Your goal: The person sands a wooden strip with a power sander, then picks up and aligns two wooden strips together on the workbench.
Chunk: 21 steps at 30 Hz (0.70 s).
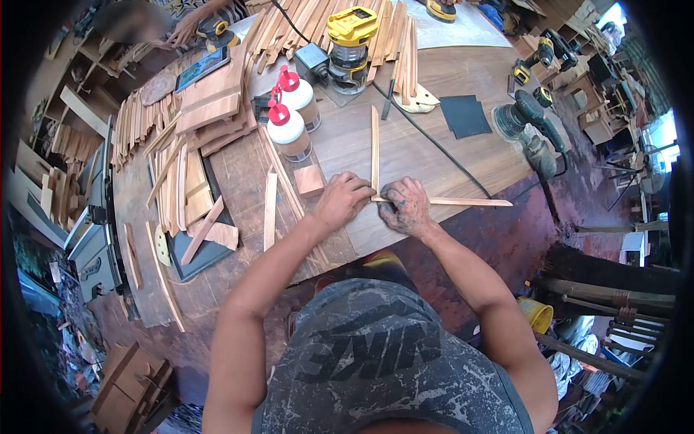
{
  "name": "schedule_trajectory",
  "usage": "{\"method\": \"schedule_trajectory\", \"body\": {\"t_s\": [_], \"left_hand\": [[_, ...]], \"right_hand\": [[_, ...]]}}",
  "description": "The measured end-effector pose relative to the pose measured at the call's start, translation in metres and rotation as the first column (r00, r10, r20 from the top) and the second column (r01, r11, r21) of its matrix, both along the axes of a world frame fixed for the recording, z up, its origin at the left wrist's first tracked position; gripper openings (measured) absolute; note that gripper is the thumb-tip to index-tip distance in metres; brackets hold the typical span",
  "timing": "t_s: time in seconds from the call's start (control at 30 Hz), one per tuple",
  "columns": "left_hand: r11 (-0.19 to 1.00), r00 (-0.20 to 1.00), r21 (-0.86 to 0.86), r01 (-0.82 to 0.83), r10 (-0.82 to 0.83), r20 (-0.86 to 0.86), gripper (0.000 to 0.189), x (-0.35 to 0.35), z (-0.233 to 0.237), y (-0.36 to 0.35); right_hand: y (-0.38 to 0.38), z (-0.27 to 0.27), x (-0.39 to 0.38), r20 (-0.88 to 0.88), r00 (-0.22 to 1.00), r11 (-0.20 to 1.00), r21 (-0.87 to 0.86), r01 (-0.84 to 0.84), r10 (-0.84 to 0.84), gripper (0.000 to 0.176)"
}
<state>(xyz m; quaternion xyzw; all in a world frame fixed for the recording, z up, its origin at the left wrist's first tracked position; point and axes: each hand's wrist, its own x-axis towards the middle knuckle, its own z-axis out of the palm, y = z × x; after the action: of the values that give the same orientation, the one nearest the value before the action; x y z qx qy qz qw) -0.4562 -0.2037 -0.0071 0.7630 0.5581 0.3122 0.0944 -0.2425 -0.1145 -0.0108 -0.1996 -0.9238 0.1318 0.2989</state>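
Two thin wooden strips meet at a corner on the worktable (347, 239). One upright-looking strip (374, 148) points away from me; the other strip (470, 202) runs off to the right past the table's edge. My left hand (345, 199) is closed at the corner, its fingertips pinching the end of the first strip. Curled over the end of the second strip, my right hand (406, 207) has dark stains on its fingers. The exact joint is partly covered by fingertips. A small wooden block (309, 181) lies just beyond my left hand.
Two glue bottles with red caps (289, 137) stand behind the block. A yellow cordless tool (350, 50), a sander (524, 119) and dark sandpaper (465, 116) lie farther back. Stacked strips (181, 188) fill the left. Another person's hand (189, 27) is on a sander at the far left.
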Motion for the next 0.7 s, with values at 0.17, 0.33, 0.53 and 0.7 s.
{"method": "schedule_trajectory", "body": {"t_s": [0.17,0.33,0.53,0.7], "left_hand": [[0.999,1.0,0.029,-0.012,0.012,0.002,0.024,0.0035,-0.0023,-0.0026],[0.999,1.0,0.047,-0.023,0.022,0.022,0.023,0.0057,-0.0045,-0.003],[0.999,0.999,0.028,-0.03,0.029,0.03,0.022,0.0077,0.0031,-0.0047],[0.998,0.998,0.02,-0.055,0.054,0.04,0.022,0.0091,-0.0008,-0.0057]], "right_hand": [[0.0001,0.0003,0.0,0.01,1.0,1.0,0.009,-0.001,0.0,0.027],[-0.0007,0.0027,-0.0001,0.03,1.0,0.999,0.044,-0.008,0.007,0.03],[-0.0016,0.0012,-0.0005,0.04,0.999,0.998,0.061,0.002,-0.004,0.029],[-0.0014,-0.0005,-0.0016,0.042,0.998,0.999,0.034,0.035,-0.036,0.028]]}}
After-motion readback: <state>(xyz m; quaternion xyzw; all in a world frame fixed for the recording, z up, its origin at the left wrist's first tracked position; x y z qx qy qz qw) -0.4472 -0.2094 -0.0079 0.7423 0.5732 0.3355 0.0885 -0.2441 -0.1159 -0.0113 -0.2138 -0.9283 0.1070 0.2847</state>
